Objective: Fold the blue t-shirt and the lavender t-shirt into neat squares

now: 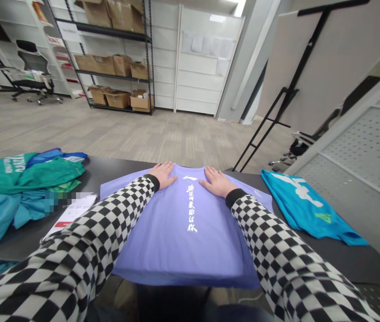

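A lavender T-shirt [183,250] lies flat on the dark table [32,237], collar away from me, with white vertical characters printed down its front. My left hand [163,175] rests palm down on the shirt's left side near the collar, fingers spread. My right hand [215,182] presses flat on the other side of the collar in the same way. Neither hand grips anything. Checkered black-and-white sleeves cover both forearms and hide parts of the shirt's sides.
A heap of green and teal garments [8,183] lies at the table's left, with a white printed sheet [70,214] beside it. A blue garment [307,205] lies flat on the right. Beyond the table are carpet, a shelf of cardboard boxes [116,58] and an office chair [32,71].
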`<state>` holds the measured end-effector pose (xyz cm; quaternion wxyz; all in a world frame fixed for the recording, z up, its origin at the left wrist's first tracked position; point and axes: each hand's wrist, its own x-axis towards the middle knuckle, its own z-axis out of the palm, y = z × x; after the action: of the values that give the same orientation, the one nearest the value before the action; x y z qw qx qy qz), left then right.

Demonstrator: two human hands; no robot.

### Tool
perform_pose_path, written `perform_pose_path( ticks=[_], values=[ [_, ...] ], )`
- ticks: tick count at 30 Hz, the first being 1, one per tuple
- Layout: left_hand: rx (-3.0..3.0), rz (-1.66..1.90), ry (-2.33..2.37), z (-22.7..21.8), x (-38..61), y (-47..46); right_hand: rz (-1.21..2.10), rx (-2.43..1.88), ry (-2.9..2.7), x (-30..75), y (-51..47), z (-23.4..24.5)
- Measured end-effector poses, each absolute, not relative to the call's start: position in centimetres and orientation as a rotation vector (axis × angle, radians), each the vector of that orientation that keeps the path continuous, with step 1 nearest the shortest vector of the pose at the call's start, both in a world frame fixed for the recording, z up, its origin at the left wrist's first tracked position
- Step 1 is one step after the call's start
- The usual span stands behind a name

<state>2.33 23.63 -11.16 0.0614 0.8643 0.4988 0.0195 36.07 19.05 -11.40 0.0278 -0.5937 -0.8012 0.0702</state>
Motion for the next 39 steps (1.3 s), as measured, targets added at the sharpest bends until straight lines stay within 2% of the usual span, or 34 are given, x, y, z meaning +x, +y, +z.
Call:
perform_pose_path(
  ticks=[10,17,20,23,39],
  values=[
    [2.593,0.094,1.526,-11.6,2.1,23.4,0.179,-1.862,-2.466,35.5,18.3,-11.4],
    [2.600,0.163,1.645,-10.1,2.6,20.6,0.183,-1.900,-2.462,34.1,16.9,-9.9],
    [2.677,0.161,1.494,-10.2,3.2,17.4,0.083,-1.721,-2.533,32.5,14.8,-10.0],
    [2.683,0.074,1.366,-10.8,3.7,15.1,0.133,-1.593,-2.634,31.1,12.9,-10.6],
    [2.665,0.045,1.333,-10.6,2.7,12.7,0.219,-1.564,-2.695,30.2,9.7,-9.9]
  ],
)
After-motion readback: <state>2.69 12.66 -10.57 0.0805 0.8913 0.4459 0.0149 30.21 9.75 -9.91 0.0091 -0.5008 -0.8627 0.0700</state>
